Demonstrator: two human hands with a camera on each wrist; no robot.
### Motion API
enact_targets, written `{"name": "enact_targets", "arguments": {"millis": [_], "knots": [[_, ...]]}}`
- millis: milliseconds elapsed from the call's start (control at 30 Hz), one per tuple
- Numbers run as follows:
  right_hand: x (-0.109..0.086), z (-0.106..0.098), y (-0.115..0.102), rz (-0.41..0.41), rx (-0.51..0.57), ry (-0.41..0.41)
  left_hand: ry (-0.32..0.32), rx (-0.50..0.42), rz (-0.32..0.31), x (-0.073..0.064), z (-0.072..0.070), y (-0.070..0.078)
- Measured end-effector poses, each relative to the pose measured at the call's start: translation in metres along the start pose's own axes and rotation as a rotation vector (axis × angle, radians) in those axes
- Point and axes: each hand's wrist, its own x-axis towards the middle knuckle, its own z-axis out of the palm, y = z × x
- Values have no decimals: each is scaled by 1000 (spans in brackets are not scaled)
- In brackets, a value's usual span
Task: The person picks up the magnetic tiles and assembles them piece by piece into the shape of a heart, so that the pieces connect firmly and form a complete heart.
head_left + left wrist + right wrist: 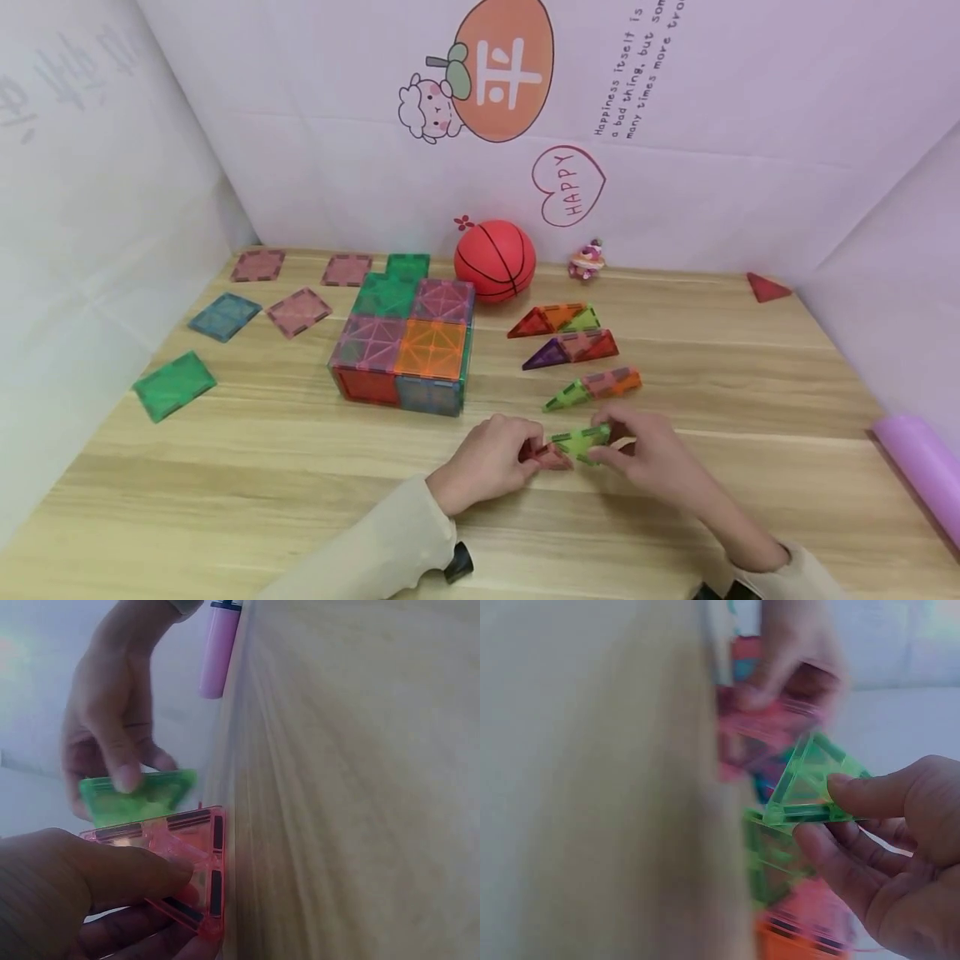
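My left hand point(489, 457) pinches a translucent pink triangular magnetic tile point(202, 859) between thumb and fingers, its lower edge close over the table. My right hand point(658, 454) pinches a light green triangular magnetic tile point(814, 784) by thumb and fingertips. In the head view the green tile meets the pink one at the inner corner, with the hands facing each other. Just beyond them stand three low rows of joined tiles: one green, pink and orange point(600, 384), one purple, pink and red point(576, 347), and one red, orange and green point(558, 317).
Left of the rows stands a box of joined tiles point(431, 346), with a red basketball point(497, 260) and a small figurine point(587, 260) behind. Loose square tiles, including a green one point(175, 386), lie at the left. A red triangle point(768, 287) lies far right, near a purple roll point(918, 467).
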Motion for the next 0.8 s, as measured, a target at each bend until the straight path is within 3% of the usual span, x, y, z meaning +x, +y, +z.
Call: {"name": "enact_targets", "arguments": {"millis": [133,333,533,800], "knots": [[2,8,0,28,-21,-92,-1,5,-1,0,0,-1],[3,1,2,24,-76,-78,-2,3,-8,1,0,-2],[2,-9,4,50,-49,-56,6,4,-3,2,0,-3],[1,4,4,45,-47,-91,21,9,21,0,0,-3]]}}
